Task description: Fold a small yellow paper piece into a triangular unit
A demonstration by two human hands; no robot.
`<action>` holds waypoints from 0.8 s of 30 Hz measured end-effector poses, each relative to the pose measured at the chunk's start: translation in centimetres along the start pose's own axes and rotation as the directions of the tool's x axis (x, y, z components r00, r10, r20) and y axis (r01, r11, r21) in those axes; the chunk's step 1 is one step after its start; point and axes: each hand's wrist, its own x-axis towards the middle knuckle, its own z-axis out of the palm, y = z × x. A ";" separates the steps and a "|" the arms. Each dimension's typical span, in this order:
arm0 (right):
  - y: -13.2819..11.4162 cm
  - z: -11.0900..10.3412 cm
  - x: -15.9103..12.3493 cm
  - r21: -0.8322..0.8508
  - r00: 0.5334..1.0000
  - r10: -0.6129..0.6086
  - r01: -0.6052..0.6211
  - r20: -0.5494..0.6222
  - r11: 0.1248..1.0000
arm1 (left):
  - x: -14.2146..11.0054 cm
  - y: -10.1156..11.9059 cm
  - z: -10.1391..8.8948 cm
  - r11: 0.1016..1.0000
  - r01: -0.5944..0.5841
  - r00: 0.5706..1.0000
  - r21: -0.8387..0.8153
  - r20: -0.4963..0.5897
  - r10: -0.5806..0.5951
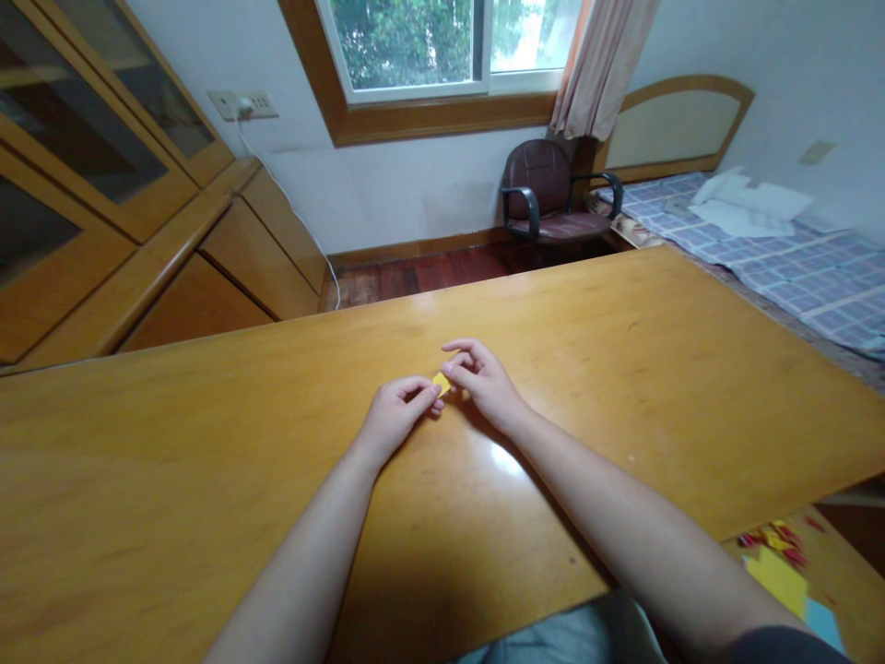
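A small folded piece of yellow paper (441, 384) is held just above the wooden table, between both hands. My left hand (401, 412) pinches its left side with thumb and fingers. From the right, my right hand (482, 378) grips its upper right edge between thumb and a finger, while another finger sticks out away from the paper. The fingers cover part of the paper, so its full folded shape cannot be made out.
The wooden table (207, 461) spreads under both arms. At the lower right, a lower surface carries yellow sheets (779, 581) and several small red and yellow pieces (778, 538). Beyond the table stand an armchair (546, 194), a bed (795, 267) and a cabinet (241, 249).
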 end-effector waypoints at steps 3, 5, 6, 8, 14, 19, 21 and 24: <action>0.1 0.0 0.1 -0.009 1.000 0.007 -0.007 0.005 1.000 | 0.0 0.2 0.0 1.000 0.016 1.000 -0.013 -0.001 -0.016; 0.1 0.0 0.1 -0.032 1.000 0.009 -0.009 -0.004 0.999 | 0.0 0.3 0.1 0.999 0.024 1.000 -0.029 -0.018 -0.024; 0.1 0.0 0.2 -0.046 1.000 0.007 -0.008 -0.012 0.999 | 0.0 0.4 0.1 0.999 0.028 0.999 -0.041 -0.029 -0.029; 0.0 0.0 0.1 -0.059 1.000 0.006 -0.007 -0.022 0.998 | 0.0 0.4 0.2 0.996 0.037 0.998 -0.077 -0.057 -0.041; 0.1 0.0 0.1 -0.047 1.000 0.017 -0.016 0.016 0.999 | 0.0 0.2 0.2 0.991 0.035 0.993 -0.129 -0.108 -0.049; 0.2 -0.1 0.1 -0.101 0.999 -0.033 0.031 -0.013 0.994 | 0.1 0.0 0.3 0.996 0.015 0.996 -0.085 -0.085 -0.022; 0.2 -0.1 0.2 -0.099 0.999 -0.046 0.044 -0.025 0.994 | 0.1 0.0 0.3 0.998 0.009 0.997 -0.061 -0.080 -0.014; 0.2 -0.1 0.2 -0.086 0.998 -0.051 0.049 -0.031 0.995 | 0.1 -0.1 0.2 0.999 0.011 0.997 -0.046 -0.073 -0.015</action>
